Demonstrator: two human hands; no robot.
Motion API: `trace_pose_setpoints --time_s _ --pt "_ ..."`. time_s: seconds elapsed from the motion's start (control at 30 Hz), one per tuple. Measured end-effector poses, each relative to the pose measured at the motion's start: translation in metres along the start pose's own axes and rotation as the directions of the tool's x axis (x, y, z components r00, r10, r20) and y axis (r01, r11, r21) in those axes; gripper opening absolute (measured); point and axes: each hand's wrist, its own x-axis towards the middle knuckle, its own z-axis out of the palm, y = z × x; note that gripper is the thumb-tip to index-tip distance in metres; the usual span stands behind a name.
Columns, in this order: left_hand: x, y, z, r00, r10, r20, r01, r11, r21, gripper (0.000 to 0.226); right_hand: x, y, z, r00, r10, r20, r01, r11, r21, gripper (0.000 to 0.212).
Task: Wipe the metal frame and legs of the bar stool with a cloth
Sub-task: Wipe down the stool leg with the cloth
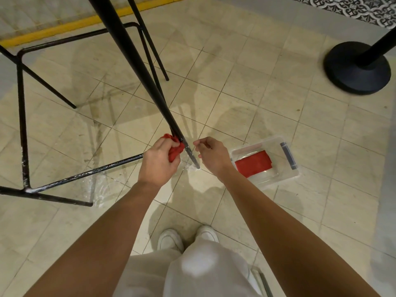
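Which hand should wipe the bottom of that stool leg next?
Probably the left hand: it grips the red cloth against the stool leg. The right hand hovers beside it, holding nothing.

One wide-angle camera, worn on the person's head, faced forward and steeply down; the white shoes [170,240] sat directly beneath it on the beige tiled floor [278,82], and the slanted black metal stool leg [133,61] stood near, within reach of the outstretched forearms

You're over a scuffed beige tiled floor [278,67]; a yellow strip [64,27] runs top left, patterned tiles [353,7] lie top right, near what may be a stanchion base [347,73].
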Motion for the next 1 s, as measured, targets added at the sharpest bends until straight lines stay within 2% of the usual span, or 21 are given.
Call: trace_pose_setpoints --time_s 0.1,0.13,0.2,0.27,0.33,0.37,0.47,0.53,0.6,0.67,0.73,0.8,0.9,0.93,1.0 --pt "0.002 -0.010 -0.014 0.976 0.130 0.174 -0.143 0.988 0.059 0.028 0.000 -0.001 0.005 1.000 0.011 0.009 -0.011 1.000 0.020 0.024" --pt "0.001 -0.011 -0.016 0.975 0.135 0.175 -0.148 0.987 0.067 0.027 -0.001 0.000 0.007 1.000 0.011 0.012 -0.011 1.000 0.022 0.023" --pt "0.001 -0.008 -0.013 0.999 0.031 0.020 -0.031 0.999 0.028 0.025 -0.002 0.001 0.009 1.000 -0.010 0.013 0.010 1.000 0.006 0.023" --pt "0.003 0.003 -0.001 0.981 -0.140 -0.134 0.132 0.989 -0.062 0.023 -0.002 0.003 0.010 0.999 -0.037 0.017 0.038 0.999 -0.031 0.029" --pt "0.004 0.013 0.011 0.955 -0.244 -0.168 0.218 0.963 -0.160 0.020 0.000 0.003 0.009 0.997 -0.057 0.049 0.062 0.993 -0.098 0.039" --pt "0.003 0.015 0.015 0.953 -0.249 -0.172 0.218 0.959 -0.181 0.020 0.000 0.002 0.009 0.996 -0.061 0.071 0.069 0.989 -0.128 0.042" --pt "0.000 0.004 0.007 0.990 -0.101 -0.098 0.090 0.990 -0.111 0.022 0.001 -0.002 0.006 0.992 -0.061 0.114 0.079 0.984 -0.159 0.046" --pt "-0.001 -0.007 -0.002 0.995 0.057 0.077 -0.054 0.998 -0.031 0.025 0.002 -0.004 0.004 0.994 -0.044 0.096 0.057 0.989 -0.133 0.044" --pt "-0.003 -0.011 -0.007 0.958 0.197 0.209 -0.210 0.977 0.040 0.026 0.002 -0.003 0.001 0.997 -0.022 0.070 0.030 0.994 -0.103 0.042" --pt "-0.004 -0.007 -0.005 0.948 0.277 0.160 -0.293 0.952 0.089 0.026 0.001 0.000 -0.001 0.998 -0.015 0.060 0.022 0.994 -0.110 0.041" --pt "0.000 -0.002 0.003 0.948 0.300 0.101 -0.313 0.939 0.143 0.026 -0.001 0.004 -0.004 0.999 -0.007 0.054 0.013 0.992 -0.123 0.041" --pt "0.001 -0.001 0.014 0.957 0.269 0.111 -0.287 0.938 0.193 0.030 -0.002 0.007 -0.007 0.998 -0.008 0.058 0.016 0.990 -0.137 0.040" --pt "-0.014 -0.007 0.026 0.980 0.085 0.178 -0.118 0.976 0.184 0.024 -0.001 0.008 -0.011 0.998 -0.020 0.061 0.030 0.986 -0.163 0.038" --pt "-0.022 -0.011 0.025 0.985 0.038 0.166 -0.065 0.985 0.161 0.022 0.001 0.008 -0.011 0.998 -0.024 0.060 0.033 0.986 -0.165 0.038" --pt "-0.035 -0.018 0.017 0.998 0.035 0.058 -0.041 0.994 0.105 0.022 0.004 0.006 -0.010 0.998 -0.034 0.056 0.043 0.987 -0.156 0.039"
